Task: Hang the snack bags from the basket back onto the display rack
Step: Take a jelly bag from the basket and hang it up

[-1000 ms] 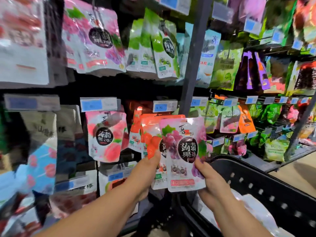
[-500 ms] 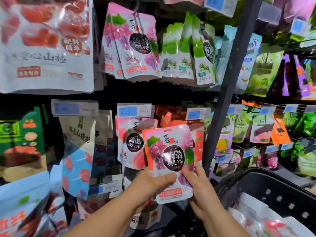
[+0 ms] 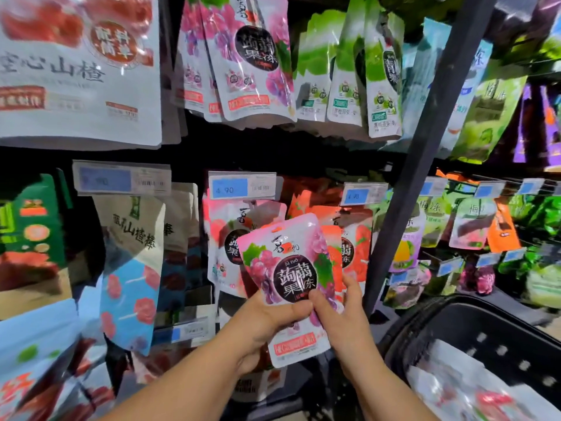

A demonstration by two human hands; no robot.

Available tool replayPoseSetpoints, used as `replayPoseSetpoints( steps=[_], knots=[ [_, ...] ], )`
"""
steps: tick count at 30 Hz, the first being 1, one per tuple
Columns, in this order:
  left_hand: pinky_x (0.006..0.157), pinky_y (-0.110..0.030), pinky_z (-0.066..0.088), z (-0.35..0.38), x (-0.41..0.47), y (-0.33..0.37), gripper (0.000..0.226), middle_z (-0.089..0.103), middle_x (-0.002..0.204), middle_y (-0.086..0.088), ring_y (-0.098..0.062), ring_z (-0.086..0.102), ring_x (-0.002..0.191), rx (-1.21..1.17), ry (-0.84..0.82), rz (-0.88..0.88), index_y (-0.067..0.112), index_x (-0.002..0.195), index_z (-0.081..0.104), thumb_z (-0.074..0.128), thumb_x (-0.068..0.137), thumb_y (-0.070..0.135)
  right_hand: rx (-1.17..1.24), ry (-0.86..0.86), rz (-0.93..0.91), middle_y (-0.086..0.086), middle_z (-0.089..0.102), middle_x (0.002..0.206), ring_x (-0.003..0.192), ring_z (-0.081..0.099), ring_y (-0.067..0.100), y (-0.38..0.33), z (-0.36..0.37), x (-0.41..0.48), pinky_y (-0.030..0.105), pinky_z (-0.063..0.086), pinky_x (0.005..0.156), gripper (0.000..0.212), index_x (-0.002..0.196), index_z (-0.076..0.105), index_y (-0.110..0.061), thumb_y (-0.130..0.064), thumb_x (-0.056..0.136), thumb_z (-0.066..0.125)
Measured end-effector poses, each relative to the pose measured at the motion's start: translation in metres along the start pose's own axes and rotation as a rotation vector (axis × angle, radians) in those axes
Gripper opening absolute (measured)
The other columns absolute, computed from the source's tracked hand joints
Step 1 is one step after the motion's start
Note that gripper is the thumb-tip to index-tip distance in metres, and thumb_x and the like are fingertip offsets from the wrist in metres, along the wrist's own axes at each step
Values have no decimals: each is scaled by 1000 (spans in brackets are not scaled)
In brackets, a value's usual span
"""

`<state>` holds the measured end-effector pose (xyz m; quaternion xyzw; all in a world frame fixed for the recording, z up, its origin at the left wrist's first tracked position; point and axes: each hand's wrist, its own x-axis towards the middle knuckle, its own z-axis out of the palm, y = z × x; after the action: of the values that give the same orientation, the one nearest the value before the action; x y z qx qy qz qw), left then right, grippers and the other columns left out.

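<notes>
My left hand (image 3: 267,323) and right hand (image 3: 343,317) each keep a closed grip on the pink grape snack bag (image 3: 291,268), tilted before the display rack (image 3: 426,141) and its hanging bags (image 3: 224,238), apparently touching them.

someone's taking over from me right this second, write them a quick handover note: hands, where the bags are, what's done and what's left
Left hand: grips the grape jelly bag low on its left side, thumb across the front.
Right hand: pinches the same bag on its right side.
The bag is held up in front of the peach bags on the middle row, on no hook.
Matching grape bags hang on the row above.
Basket, lower right, holds more bags.
Done: this bag is out of the basket and in hand.
Left: hang it, probably with its match above, then the rest.
</notes>
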<state>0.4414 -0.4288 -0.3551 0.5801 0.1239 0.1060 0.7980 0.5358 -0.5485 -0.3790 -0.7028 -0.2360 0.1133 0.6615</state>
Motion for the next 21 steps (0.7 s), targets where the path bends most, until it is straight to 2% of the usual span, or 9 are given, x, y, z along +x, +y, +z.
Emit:
replayPoseSetpoints(
  steps=[2, 5, 7, 10, 14, 16, 18, 20, 21],
  knots=[
    [72, -35, 59, 2, 2, -3, 46, 76, 98, -17, -28, 74, 83, -34, 19, -25, 8, 105, 71, 77, 60, 12, 19, -24, -6, -12, 56, 126, 115, 59, 17, 0, -4, 1, 45, 47, 102, 88, 134, 28, -46, -69, 60, 71],
    [77, -39, 58, 6, 3, -5, 50, 75, 99, -19, -32, 73, 86, -61, 34, -33, 7, 107, 71, 79, 58, 11, 58, -88, 11, -27, 44, 125, 117, 52, 11, 1, -11, 2, 39, 42, 106, 82, 133, 25, -51, -64, 65, 69],
    [79, -40, 58, 8, 4, -4, 53, 75, 98, -18, -32, 73, 86, -64, 55, -15, 6, 110, 69, 79, 58, 9, 91, -107, 55, -17, 52, 133, 119, 57, 13, 0, -16, 4, 43, 44, 107, 88, 133, 31, -54, -75, 59, 71],
    [77, -40, 58, 11, 6, -4, 53, 75, 97, -19, -32, 73, 83, -76, 94, 3, 4, 110, 68, 78, 58, 7, 129, -177, 169, -5, 58, 137, 120, 61, 21, -2, -23, 8, 52, 48, 103, 73, 115, 37, -74, -84, 52, 72],
    [78, -40, 57, 10, 7, -7, 57, 75, 99, -18, -31, 73, 86, -93, 137, 23, 4, 114, 67, 78, 59, 9, 251, -260, 304, -11, 60, 128, 104, 71, 21, -7, -37, 8, 43, 59, 72, 48, 113, 31, -69, -70, 72, 56],
    [85, -43, 56, 12, 6, -7, 57, 75, 102, -17, -33, 72, 92, -87, 143, 54, 6, 115, 66, 78, 60, 8, 280, -255, 320, -12, 65, 121, 101, 71, 22, -5, -40, 8, 44, 59, 71, 38, 112, 36, -66, -60, 80, 55],
    [91, -48, 55, 15, 4, -7, 55, 74, 105, -17, -36, 71, 98, -76, 144, 87, 8, 114, 65, 77, 61, 5, 291, -243, 287, -6, 70, 119, 103, 71, 26, 1, -40, 7, 50, 58, 78, 50, 118, 42, -64, -56, 76, 68],
    [91, -50, 55, 16, 2, -8, 53, 73, 106, -20, -38, 70, 99, -82, 131, 90, 7, 115, 65, 77, 63, 2, 306, -210, 274, 1, 70, 120, 106, 69, 29, 7, -38, 8, 50, 57, 82, 81, 134, 45, -47, -52, 64, 85],
    [89, -49, 56, 17, 1, -9, 53, 73, 106, -21, -39, 70, 99, -90, 118, 86, 6, 115, 64, 79, 65, -1, 317, -180, 269, 5, 72, 117, 103, 70, 30, 9, -38, 8, 46, 56, 78, 84, 134, 48, -36, -43, 62, 90]
  ],
)
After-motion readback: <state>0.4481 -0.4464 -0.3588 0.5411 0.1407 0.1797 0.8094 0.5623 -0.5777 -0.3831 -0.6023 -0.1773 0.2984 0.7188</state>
